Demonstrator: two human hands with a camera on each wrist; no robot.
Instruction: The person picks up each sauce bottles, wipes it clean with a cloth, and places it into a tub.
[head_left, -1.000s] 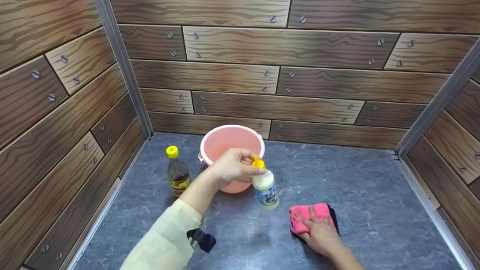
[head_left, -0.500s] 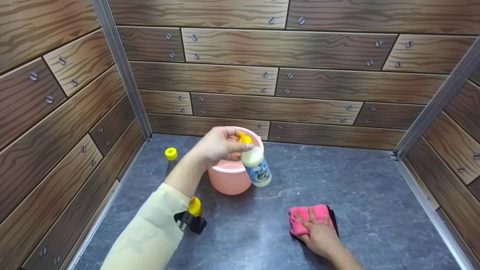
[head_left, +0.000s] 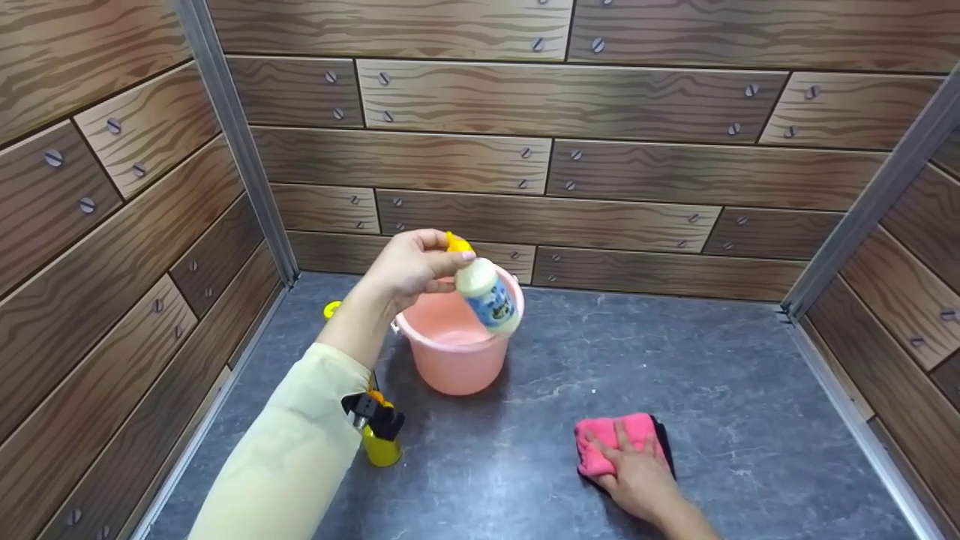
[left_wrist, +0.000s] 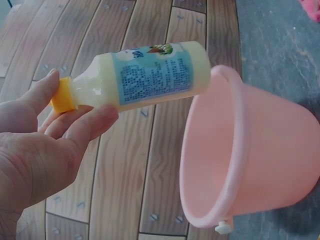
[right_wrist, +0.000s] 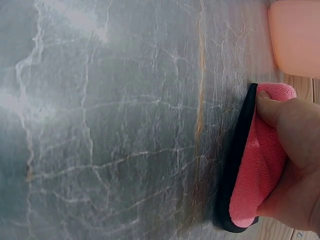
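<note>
My left hand [head_left: 416, 270] pinches a small bottle [head_left: 487, 295] by its yellow cap [left_wrist: 64, 95]. The bottle is pale, with a blue label, and hangs tilted over the pink bucket [head_left: 459, 367]. In the left wrist view its base overlaps the bucket's rim [left_wrist: 235, 150]. On the dark marbled surface, my right hand [head_left: 637, 476] rests with fingers spread on a folded cloth [head_left: 622, 435], pink with a black underside. The right wrist view shows the thumb lying along the edge of the cloth [right_wrist: 260, 170].
A yellow container [head_left: 382, 448] stands partly hidden behind my left forearm. Farther back, the yellow cap [head_left: 331, 309] of a bottle peeks out past the same arm. Wood-patterned walls [head_left: 600, 172] enclose the surface at the back and on both sides.
My left hand has carried the small bottle up and leftward, from in front of the bucket to over it. The yellow container has come into sight below my forearm. My right hand stays on the cloth.
</note>
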